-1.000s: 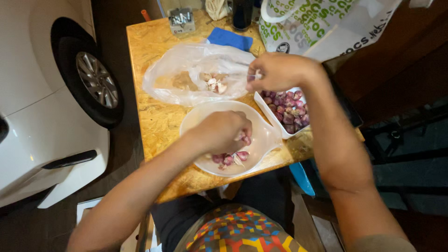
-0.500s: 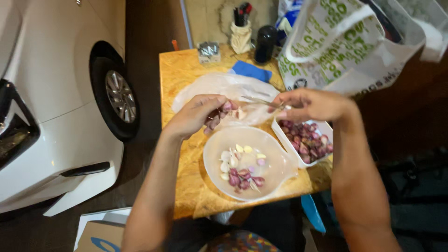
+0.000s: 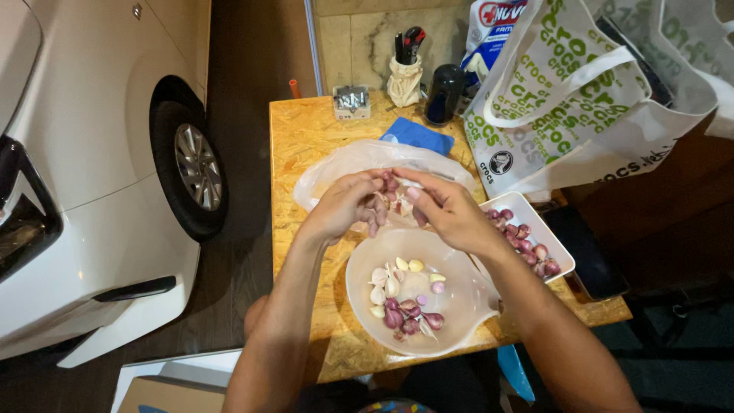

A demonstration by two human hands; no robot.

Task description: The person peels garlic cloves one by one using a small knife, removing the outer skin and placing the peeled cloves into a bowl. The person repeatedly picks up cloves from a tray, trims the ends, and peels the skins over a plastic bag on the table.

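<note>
Beside a parked car, both hands, left (image 3: 348, 206) and right (image 3: 451, 210), pinch one shallot (image 3: 391, 186) above the bowl (image 3: 367, 294); several peeled, the tray (image 3: 562, 248) beside it still full.

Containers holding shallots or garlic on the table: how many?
3. A round translucent bowl nearest the person, a white rectangular tray to its right, and a clear plastic bag behind both hands. The bag's contents are partly hidden.

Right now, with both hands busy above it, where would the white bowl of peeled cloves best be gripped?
Probably by the pouring lip at the lower right rim of the white bowl, coming from the right: it juts clear of the rim, while the left hand and right hand crowd the far edge.
</note>
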